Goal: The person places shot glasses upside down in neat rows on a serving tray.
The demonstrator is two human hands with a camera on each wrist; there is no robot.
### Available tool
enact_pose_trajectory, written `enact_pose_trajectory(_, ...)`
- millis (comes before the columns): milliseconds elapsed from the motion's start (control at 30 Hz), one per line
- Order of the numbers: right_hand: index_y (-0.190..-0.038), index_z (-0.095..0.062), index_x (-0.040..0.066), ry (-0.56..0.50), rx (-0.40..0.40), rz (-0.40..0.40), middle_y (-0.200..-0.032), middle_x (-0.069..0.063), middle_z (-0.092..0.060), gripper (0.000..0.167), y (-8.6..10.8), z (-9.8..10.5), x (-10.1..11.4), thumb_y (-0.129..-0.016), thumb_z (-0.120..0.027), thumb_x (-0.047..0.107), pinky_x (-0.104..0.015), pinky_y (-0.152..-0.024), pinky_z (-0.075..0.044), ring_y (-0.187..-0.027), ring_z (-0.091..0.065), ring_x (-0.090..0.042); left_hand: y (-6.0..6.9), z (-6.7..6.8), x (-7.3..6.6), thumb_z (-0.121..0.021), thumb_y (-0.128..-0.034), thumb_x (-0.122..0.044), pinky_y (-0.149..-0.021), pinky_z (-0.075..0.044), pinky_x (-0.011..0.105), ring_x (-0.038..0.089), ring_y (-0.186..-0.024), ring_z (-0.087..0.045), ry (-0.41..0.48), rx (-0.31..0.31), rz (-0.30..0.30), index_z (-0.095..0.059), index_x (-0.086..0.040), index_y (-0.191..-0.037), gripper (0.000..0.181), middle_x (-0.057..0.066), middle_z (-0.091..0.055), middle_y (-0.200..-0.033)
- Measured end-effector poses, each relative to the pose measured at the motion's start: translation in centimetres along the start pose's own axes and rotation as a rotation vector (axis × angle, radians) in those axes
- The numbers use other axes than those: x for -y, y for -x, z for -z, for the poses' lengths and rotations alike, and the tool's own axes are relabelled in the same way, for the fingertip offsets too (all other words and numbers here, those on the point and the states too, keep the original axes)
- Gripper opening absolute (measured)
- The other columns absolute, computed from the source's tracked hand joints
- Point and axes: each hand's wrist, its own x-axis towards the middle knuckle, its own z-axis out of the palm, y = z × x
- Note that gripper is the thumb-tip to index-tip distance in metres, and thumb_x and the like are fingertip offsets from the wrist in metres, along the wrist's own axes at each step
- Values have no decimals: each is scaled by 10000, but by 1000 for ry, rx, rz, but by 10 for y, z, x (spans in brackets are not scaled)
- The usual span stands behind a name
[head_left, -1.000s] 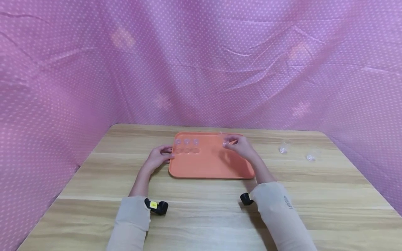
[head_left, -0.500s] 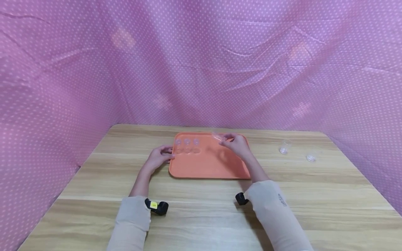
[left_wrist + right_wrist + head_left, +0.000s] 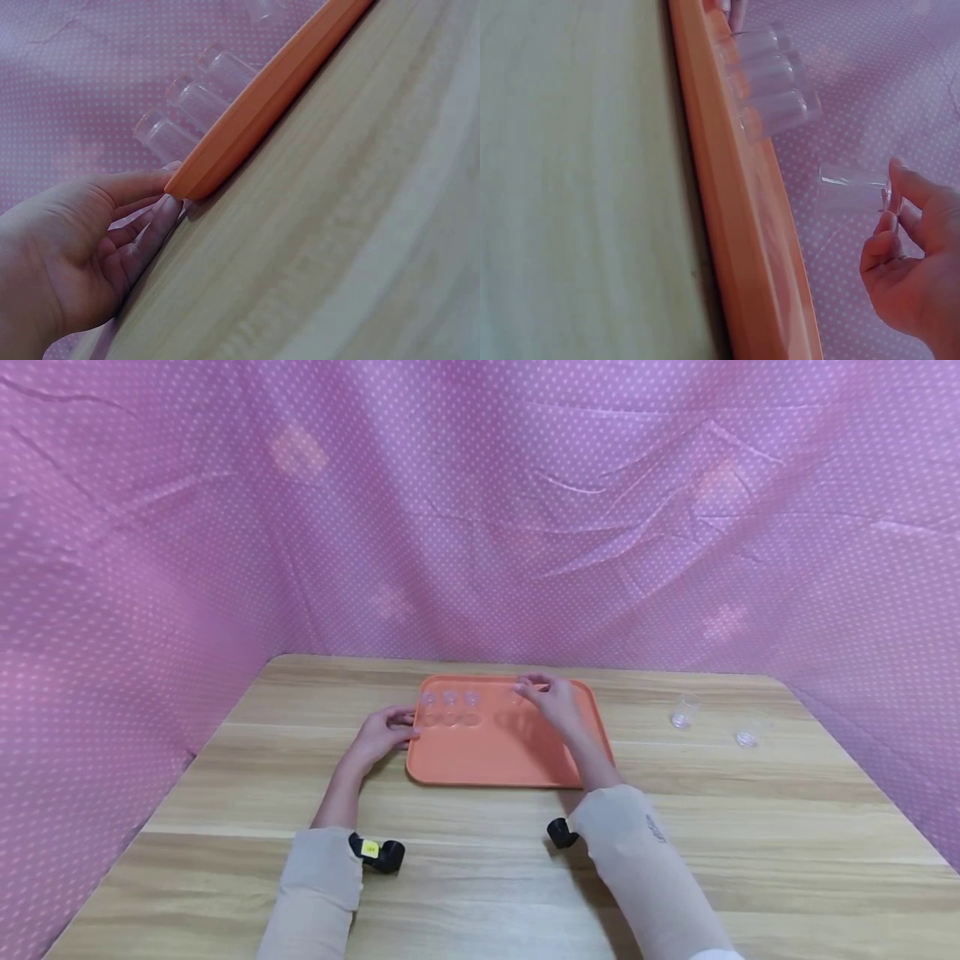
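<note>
A clear cup hangs above the far part of an orange tray. My right hand pinches it by its upper end, between thumb and fingertips, and the lower end points down at the tray. Three more clear cups stand in a row at the tray's far left; they appear upside down. My left hand grips the tray's left edge, thumb at the rim and fingers curled against its underside, as the left wrist view shows.
Two clear cups, one nearer the tray and one farther right, stand on the wooden table right of the tray. A pink dotted curtain surrounds the table's back and sides.
My right hand has moved left over the tray. The cup in it has tilted over and now points down from the fingertips. My left hand stays on the tray's edge.
</note>
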Motion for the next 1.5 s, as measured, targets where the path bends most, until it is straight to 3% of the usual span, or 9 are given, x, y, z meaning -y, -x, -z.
enact_pose_trajectory(167,-1062,-662,14,56,-36,51,-996,-124,-636,303,-7,-12,0,-838,-685,216,-231,-566,-471,-773,-547,-192,0,0,0,-614,-824,69,-709,-564,278,166,-812,-592,-1,-1,0,-425,135,-1269,488,301,-510,-1124)
enact_pose_trajectory(267,-1046,-673,19,95,-25,79,-949,-97,-649,297,-9,-18,-2,-834,-690,226,-216,-514,-432,-724,-512,-174,-3,-1,5,-617,-817,70,-709,-563,277,153,-800,-595,-2,-7,1,-436,120,-1268,488,277,-527,-1107)
enact_pose_trajectory(500,-1028,-662,-25,150,31,181,-969,-122,-633,245,-12,-29,-7,-842,-676,135,-294,-674,-494,-828,-557,-248,-4,-1,6,-625,-813,69,-705,-564,277,156,-803,-594,-7,-12,-7,-439,115,-1267,493,268,-533,-1101)
enact_pose_trajectory(633,-1015,-661,-42,188,44,222,-968,-130,-639,224,-13,-33,-9,-839,-673,95,-283,-658,-483,-781,-543,-214,-3,-1,6,-624,-815,65,-708,-563,276,155,-806,-592,-9,-11,-4,-442,111,-1268,490,265,-532,-1105)
enact_pose_trajectory(833,-1020,-668,-36,203,64,214,-956,-124,-624,217,-14,-36,-10,-846,-666,94,-226,-493,-420,-574,-467,-149,-4,-1,5,-625,-818,62,-708,-563,273,153,-810,-591,-10,-13,1,-439,112,-1271,492,262,-530,-1105)
enact_pose_trajectory(1167,-997,-681,4,215,50,187,-959,-121,-569,217,-12,-41,-8,-824,-698,134,-281,-617,-459,-740,-501,-209,-4,0,6,-627,-825,55,-699,-563,265,164,-818,-589,-19,-12,10,-427,123,-1275,498,290,-514,-1132)
enact_pose_trajectory(1333,-971,-696,53,180,54,226,-946,-99,-555,235,-15,-43,-14,-824,-703,236,-299,-603,-462,-738,-500,-209,-4,0,5,-628,-822,57,-706,-562,266,173,-829,-589,-22,-16,21,-432,116,-1275,497,280,-520,-1131)
enact_pose_trajectory(1500,-987,-688,45,195,50,195,-974,-101,-542,228,-16,-45,-13,-828,-699,208,-286,-592,-457,-731,-500,-201,-5,-1,5,-630,-817,58,-713,-561,271,188,-838,-590,-27,-20,22,-441,105,-1273,496,266,-529,-1120)
